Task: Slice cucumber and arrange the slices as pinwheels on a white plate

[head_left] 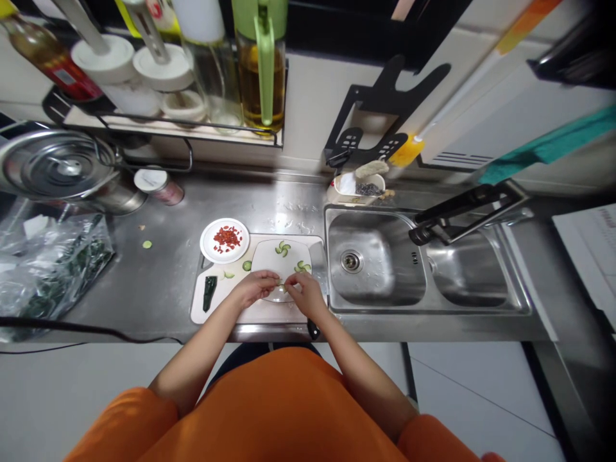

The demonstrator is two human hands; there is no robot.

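Note:
My left hand [257, 287] and my right hand [305, 296] meet fingertip to fingertip above the near part of a white plate [262, 253]. Pinched between them is a small pale green cucumber slice [282, 285]. Fanned cucumber slices [283, 249] lie at the plate's far side, and another group [302, 266] is by its right rim, just beyond my right fingers. The plate rests on a white cutting board [219, 301]. Left of it on the board are a dark green cucumber piece [209, 293] and a few cut slices [247, 265]. A knife [318, 269] lies along the right edge, partly behind my right hand.
A small white plate of chopped red pieces [226, 239] overlaps the board's far left corner. To the right is a double steel sink [375, 256] with a black faucet [462, 215]. A plastic bag of greens [58, 269], a jar [158, 186] and a lidded pot [67, 167] stand left.

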